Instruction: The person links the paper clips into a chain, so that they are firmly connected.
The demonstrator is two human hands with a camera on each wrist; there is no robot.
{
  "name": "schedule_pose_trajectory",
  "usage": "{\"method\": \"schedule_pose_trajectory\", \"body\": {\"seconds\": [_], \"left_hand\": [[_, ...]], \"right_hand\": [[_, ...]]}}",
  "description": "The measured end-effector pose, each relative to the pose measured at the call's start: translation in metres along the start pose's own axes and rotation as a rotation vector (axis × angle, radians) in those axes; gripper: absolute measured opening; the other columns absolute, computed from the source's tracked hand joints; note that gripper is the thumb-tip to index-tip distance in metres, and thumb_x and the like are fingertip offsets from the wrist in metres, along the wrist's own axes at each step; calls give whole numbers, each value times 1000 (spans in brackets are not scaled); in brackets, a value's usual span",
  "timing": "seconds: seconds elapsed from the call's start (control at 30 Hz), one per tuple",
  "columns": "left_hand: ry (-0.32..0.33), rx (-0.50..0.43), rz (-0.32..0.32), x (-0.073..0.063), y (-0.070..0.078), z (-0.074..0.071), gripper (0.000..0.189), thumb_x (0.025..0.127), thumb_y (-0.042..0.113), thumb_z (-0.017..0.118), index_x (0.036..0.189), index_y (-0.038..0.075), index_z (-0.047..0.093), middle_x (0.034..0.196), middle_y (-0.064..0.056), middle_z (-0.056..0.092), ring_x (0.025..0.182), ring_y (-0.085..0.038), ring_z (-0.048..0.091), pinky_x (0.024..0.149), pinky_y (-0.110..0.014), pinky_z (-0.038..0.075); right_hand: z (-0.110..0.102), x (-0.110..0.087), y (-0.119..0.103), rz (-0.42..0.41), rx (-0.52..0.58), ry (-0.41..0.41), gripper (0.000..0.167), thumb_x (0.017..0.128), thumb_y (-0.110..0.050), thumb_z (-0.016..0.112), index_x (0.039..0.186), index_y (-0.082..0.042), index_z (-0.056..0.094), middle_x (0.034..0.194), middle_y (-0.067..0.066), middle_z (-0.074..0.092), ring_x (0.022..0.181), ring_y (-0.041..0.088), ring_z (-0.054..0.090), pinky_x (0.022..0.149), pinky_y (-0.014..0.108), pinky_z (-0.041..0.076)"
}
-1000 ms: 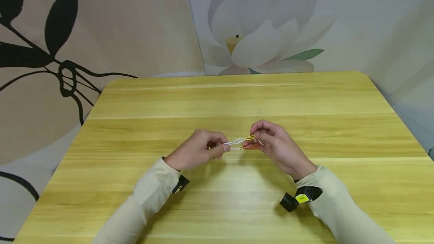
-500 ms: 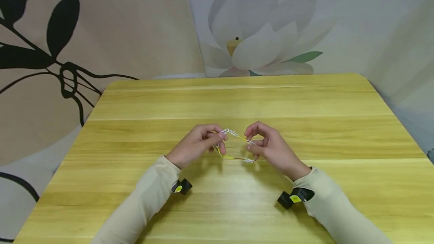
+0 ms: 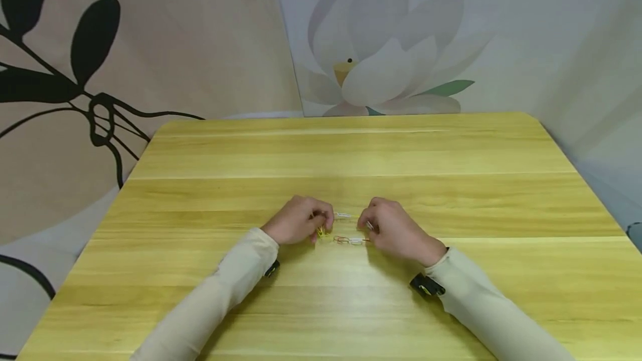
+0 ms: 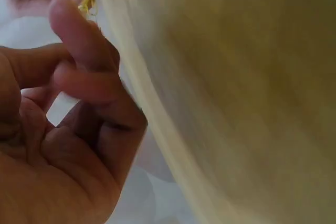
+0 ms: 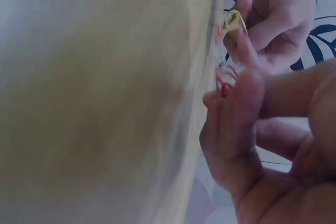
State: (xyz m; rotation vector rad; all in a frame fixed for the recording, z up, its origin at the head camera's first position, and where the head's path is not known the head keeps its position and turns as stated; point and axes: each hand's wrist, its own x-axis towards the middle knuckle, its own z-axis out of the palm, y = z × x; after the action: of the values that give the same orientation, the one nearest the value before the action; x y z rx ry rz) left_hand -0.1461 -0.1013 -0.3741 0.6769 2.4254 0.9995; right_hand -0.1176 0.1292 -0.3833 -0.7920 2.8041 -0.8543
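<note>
A looped chain of coloured paper clips [image 3: 355, 241] is stretched between my two hands close over the table. White clips [image 3: 343, 215] run along its far side; red and white ones make up the near side. My left hand [image 3: 298, 220] pinches the left end, where yellow clips [image 3: 321, 232] hang by the fingertips. At the opposite end, my right hand [image 3: 395, 232] grips the chain between thumb and fingers, which hide part of it. The right wrist view shows red clips [image 5: 224, 88] at the right fingertips and a yellow clip [image 5: 234, 20] at the left hand.
The wooden table [image 3: 341, 149] has light plank-like stripes and a rounded far corner. Behind it stands a backdrop [image 3: 210, 38] printed with dark leaves and a pale flower. Both wrists wear black camera straps [image 3: 426, 285].
Both hands have come down toward the table and turned knuckles-up. The chain went from a slanted, raised loop to a flatter one, with different clips showing between the hands.
</note>
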Motion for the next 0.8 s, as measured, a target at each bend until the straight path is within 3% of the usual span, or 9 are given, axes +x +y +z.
{"method": "schedule_pose_trajectory", "body": {"seconds": [0.07,0.17,0.33,0.6,0.8], "left_hand": [[24,107,3,2,2,2,26,99,0,53,86,12,72,82,-3,71,51,-7,51,57,-21,46],[59,248,-5,5,4,4,21,96,3,58,90,14,76,77,0,71,54,-6,44,58,-21,40],[88,396,-16,8,6,7,11,90,12,71,100,15,75,71,3,65,62,-9,51,62,-26,43],[120,471,-44,6,3,6,25,82,21,80,107,19,74,79,2,63,72,-13,55,63,-30,47],[105,450,-60,5,0,4,29,82,24,82,109,20,74,86,1,64,78,-14,58,68,-31,48]], "right_hand": [[0,2,-1,13,-28,-19,23,76,10,70,92,-4,78,86,4,66,76,10,52,70,23,50],[-1,6,-2,36,-66,-53,24,74,8,74,95,-3,78,89,5,66,80,12,54,76,28,52],[-1,12,-4,85,-89,-97,31,73,-3,85,102,-3,75,94,5,64,81,15,54,76,29,51],[-3,16,-2,100,-144,-112,39,71,-19,89,106,-7,74,84,0,62,74,12,54,68,27,47],[-5,18,0,126,-147,-158,42,72,-22,89,109,-9,72,83,0,62,75,13,56,67,28,47]]}}
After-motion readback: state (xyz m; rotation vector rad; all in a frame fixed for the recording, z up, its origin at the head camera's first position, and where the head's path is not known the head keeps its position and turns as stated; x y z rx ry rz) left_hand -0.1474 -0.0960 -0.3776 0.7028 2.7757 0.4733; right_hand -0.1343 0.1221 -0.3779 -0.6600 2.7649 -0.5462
